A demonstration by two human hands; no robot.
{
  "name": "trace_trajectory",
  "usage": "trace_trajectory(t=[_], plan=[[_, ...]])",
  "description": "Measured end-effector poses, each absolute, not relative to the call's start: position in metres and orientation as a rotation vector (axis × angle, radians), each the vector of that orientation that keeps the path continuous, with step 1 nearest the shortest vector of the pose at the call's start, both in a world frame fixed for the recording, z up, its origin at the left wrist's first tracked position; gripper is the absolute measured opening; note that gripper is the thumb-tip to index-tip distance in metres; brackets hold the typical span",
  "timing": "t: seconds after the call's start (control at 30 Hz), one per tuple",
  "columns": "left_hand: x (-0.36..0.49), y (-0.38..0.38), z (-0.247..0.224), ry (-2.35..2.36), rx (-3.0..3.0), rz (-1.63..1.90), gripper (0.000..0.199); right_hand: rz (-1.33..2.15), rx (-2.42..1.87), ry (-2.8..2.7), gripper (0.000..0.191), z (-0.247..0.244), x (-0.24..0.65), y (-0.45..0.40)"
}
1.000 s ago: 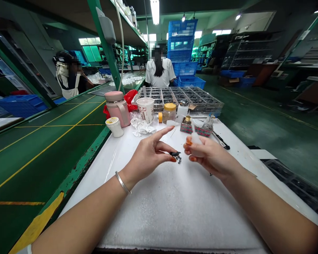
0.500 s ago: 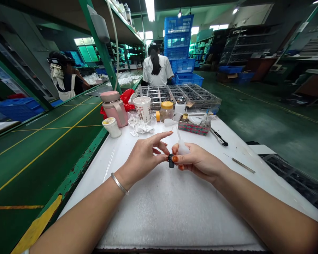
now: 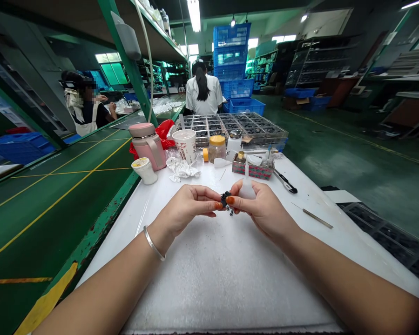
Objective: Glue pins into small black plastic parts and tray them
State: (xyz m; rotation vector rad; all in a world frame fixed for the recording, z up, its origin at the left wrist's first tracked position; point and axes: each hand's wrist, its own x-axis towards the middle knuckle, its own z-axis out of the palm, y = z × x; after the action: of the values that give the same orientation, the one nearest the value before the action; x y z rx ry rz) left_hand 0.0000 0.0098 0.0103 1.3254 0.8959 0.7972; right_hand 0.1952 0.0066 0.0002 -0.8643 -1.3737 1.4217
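Between the fingertips of both hands is a small black part (image 3: pixel 225 199), with small shiny pieces showing at its lower edge. My left hand (image 3: pixel 192 203) pinches it from the left, thumb and fingers closed together. My right hand (image 3: pixel 261 204) grips the other side between thumb and fingers. Tucked in the same right hand is a translucent squeeze bottle (image 3: pixel 247 188) with its thin nozzle pointing up. Both hands are above the white table (image 3: pixel 209 274). What exact kind of part it is cannot be made out.
Behind the hands stand a pink thermos (image 3: pixel 153 151), a white jar (image 3: pixel 145 170), a paper cup (image 3: pixel 185 145), crumpled tissue (image 3: pixel 182 170) and a patterned box (image 3: pixel 253 170). A utility knife (image 3: pixel 285 181) and thin metal tool (image 3: pixel 317 218) lie right. Compartment trays (image 3: pixel 237 125) and a co-worker (image 3: pixel 203 90) are beyond.
The black part has been turned, and shiny pieces now show below it. My left fingers have closed in from a raised, spread pose. The bottle has tipped more upright.
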Motion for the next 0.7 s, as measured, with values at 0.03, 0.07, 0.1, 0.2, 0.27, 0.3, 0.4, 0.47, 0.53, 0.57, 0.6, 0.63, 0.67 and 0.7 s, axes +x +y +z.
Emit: trace_trajectory(t=[0.03, 0.07, 0.1, 0.2, 0.27, 0.3, 0.4, 0.47, 0.53, 0.57, 0.6, 0.63, 0.67, 0.7], plan=[[0.0009, 0.0091, 0.0109, 0.905, 1.345, 0.818, 0.020, 1.395, -0.874, -1.385, 0.026, 0.0009, 0.1948, 0.0057], [0.0018, 0.0085, 0.0116, 0.913, 1.359, 0.835, 0.019, 1.367, -0.883, -1.397, 0.026, 0.0017, 0.1946, 0.0049], [0.0024, 0.0078, 0.0124, 0.922, 1.371, 0.846, 0.018, 1.339, -0.889, -1.410, 0.025, 0.0025, 0.1945, 0.0043], [0.0038, 0.0057, 0.0148, 0.942, 1.387, 0.862, 0.015, 1.276, -0.900, -1.428, 0.024, 0.0042, 0.1950, 0.0034], [0.0048, 0.0039, 0.0162, 0.951, 1.397, 0.864, 0.015, 1.272, -0.898, -1.421, 0.024, 0.0045, 0.1955, 0.0036], [0.0054, 0.0030, 0.0167, 0.957, 1.401, 0.869, 0.015, 1.280, -0.896, -1.412, 0.025, 0.0044, 0.1956, 0.0037], [0.0078, 0.0007, 0.0170, 0.982, 1.417, 0.893, 0.018, 1.299, -0.882, -1.398, 0.026, 0.0032, 0.1955, 0.0037], [0.0089, 0.0003, 0.0160, 1.003, 1.449, 0.901, 0.020, 1.302, -0.875, -1.406, 0.028, 0.0022, 0.1951, 0.0035], [0.0090, 0.0012, 0.0143, 1.027, 1.493, 0.901, 0.019, 1.318, -0.886, -1.459, 0.030, 0.0015, 0.1953, 0.0037], [0.0086, 0.0021, 0.0134, 1.039, 1.512, 0.909, 0.018, 1.322, -0.905, -1.495, 0.031, 0.0014, 0.1959, 0.0041], [0.0080, 0.0031, 0.0125, 1.049, 1.520, 0.924, 0.018, 1.315, -0.933, -1.529, 0.034, 0.0017, 0.1971, 0.0047], [0.0073, 0.0042, 0.0117, 1.053, 1.516, 0.941, 0.018, 1.299, -0.963, -1.557, 0.038, 0.0023, 0.1988, 0.0056], [0.0065, 0.0053, 0.0112, 1.050, 1.498, 0.959, 0.018, 1.272, -0.985, -1.576, 0.044, 0.0033, 0.2013, 0.0067], [0.0057, 0.0062, 0.0111, 1.042, 1.471, 0.968, 0.020, 1.237, -0.999, -1.589, 0.050, 0.0047, 0.2044, 0.0079]])
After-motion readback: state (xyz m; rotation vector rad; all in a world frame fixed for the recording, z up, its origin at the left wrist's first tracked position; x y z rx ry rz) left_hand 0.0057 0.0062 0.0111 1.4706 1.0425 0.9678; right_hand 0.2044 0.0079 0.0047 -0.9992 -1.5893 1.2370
